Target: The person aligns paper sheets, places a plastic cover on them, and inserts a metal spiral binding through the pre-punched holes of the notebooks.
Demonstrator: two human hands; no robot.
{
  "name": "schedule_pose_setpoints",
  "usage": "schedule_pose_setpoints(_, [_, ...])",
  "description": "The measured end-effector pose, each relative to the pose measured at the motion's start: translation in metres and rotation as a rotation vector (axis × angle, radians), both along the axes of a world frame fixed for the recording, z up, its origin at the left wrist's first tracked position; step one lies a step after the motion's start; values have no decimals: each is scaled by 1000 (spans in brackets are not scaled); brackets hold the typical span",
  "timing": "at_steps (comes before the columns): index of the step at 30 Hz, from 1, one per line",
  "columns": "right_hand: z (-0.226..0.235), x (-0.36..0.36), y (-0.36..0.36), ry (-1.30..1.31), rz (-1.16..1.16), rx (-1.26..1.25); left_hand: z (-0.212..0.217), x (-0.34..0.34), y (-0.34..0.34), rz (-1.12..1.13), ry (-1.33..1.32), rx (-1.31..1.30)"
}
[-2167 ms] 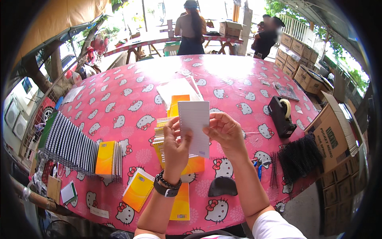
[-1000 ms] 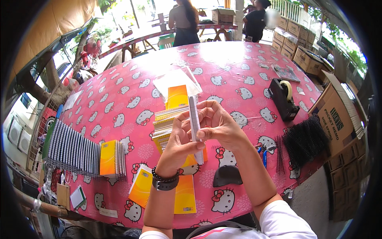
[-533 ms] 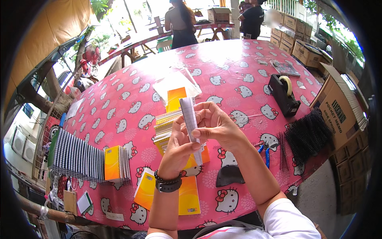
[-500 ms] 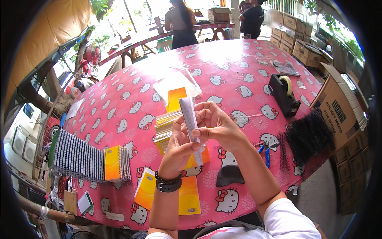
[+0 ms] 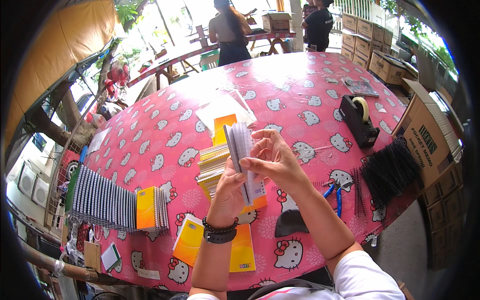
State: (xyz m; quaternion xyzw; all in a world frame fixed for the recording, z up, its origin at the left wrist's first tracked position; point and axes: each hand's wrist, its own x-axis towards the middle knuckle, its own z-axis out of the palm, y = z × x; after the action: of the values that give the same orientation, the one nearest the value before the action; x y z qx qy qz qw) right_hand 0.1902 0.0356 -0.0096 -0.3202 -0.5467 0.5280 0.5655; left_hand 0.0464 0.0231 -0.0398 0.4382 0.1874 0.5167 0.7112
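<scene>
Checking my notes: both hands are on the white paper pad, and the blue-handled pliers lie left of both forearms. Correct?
No: in the head view the blue-handled pliers lie to the right of both forearms. Left hand and right hand are on the white paper pad.

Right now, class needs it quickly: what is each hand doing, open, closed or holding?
Left hand: closed, holding the paper pad.
Right hand: fingers half curled, touching the pad; whether it grips cannot be told.
</scene>
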Motion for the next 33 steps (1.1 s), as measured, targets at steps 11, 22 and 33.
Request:
schedule_pose_setpoints(11, [1,2,0,-48,-11,-2,2,5,1,-42,-14,11])
schedule_pose_setpoints(22, [-3,2,3,-4,2,19,7,4,0,-110,-71,-29])
schedule_pose_setpoints(33, [1,0,-2,26,-33,105,-1,-1,1,-105,-121,-94])
